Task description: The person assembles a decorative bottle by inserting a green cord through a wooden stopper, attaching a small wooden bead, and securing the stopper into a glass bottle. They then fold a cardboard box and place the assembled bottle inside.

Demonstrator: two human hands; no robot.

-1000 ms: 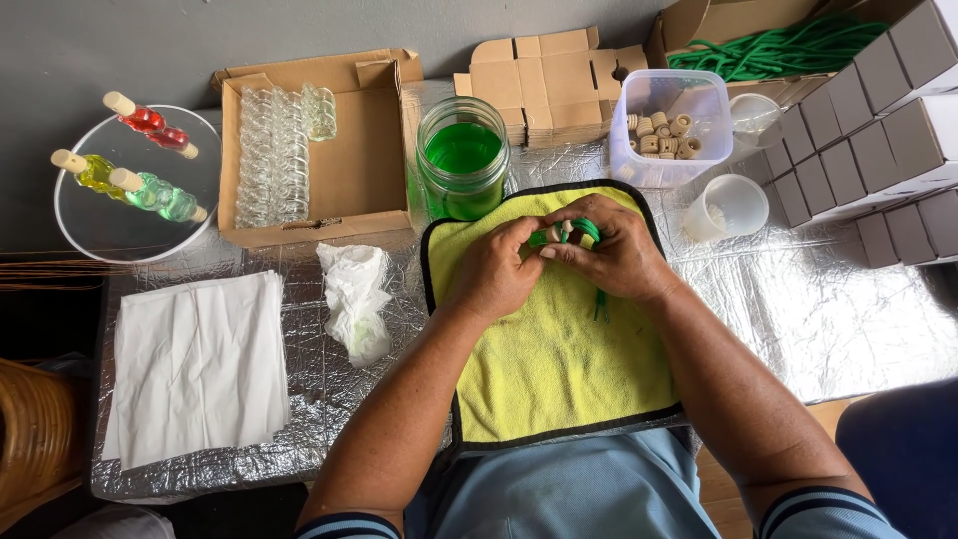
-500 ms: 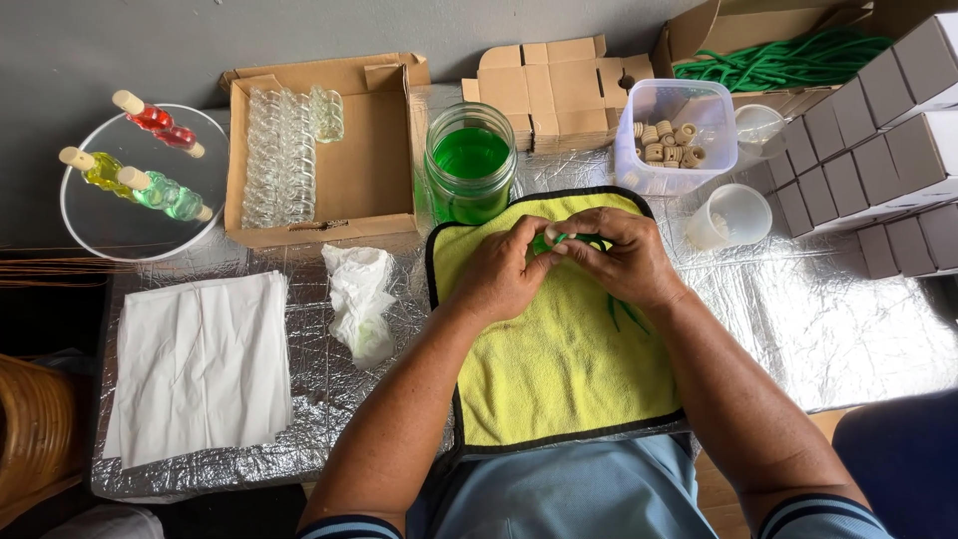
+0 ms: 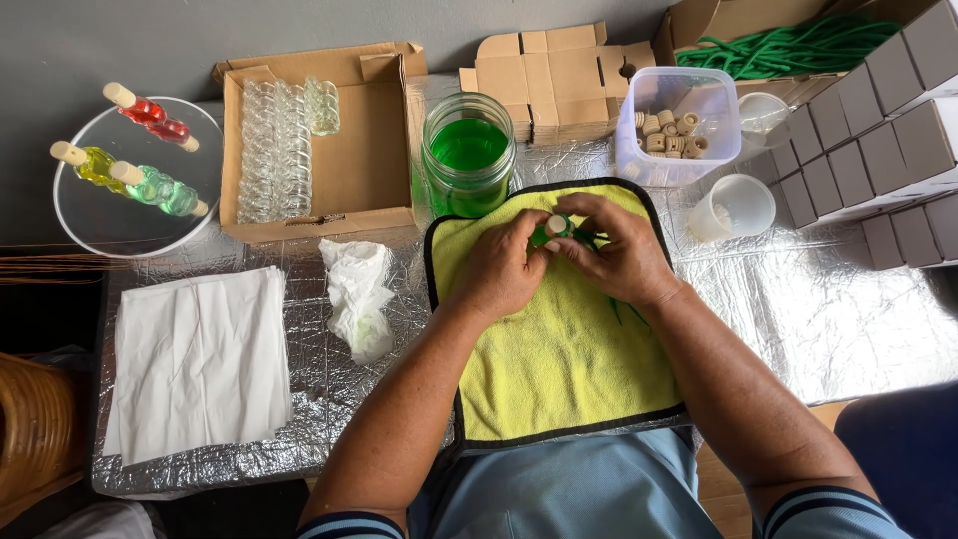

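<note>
Both hands meet over a yellow cloth (image 3: 559, 369) with a black border. My left hand (image 3: 504, 265) and my right hand (image 3: 614, 250) pinch a small glass bottle (image 3: 555, 229) of green liquid with a pale cork top. A thin green cord (image 3: 624, 311) trails from it under my right hand. Right behind the hands stands an open jar of green liquid (image 3: 467, 152).
A cardboard box with several empty glass bottles (image 3: 282, 150) sits at the back left, beside a round glass plate with three filled bottles (image 3: 130, 165). White napkins (image 3: 200, 359), a crumpled tissue (image 3: 359, 294), a tub of corks (image 3: 677, 128), small cups, green cord and grey boxes (image 3: 878, 130) surround the foil-covered table (image 3: 838, 319).
The hands stay together on the small bottle. The fingers have shifted slightly around its cork end.
</note>
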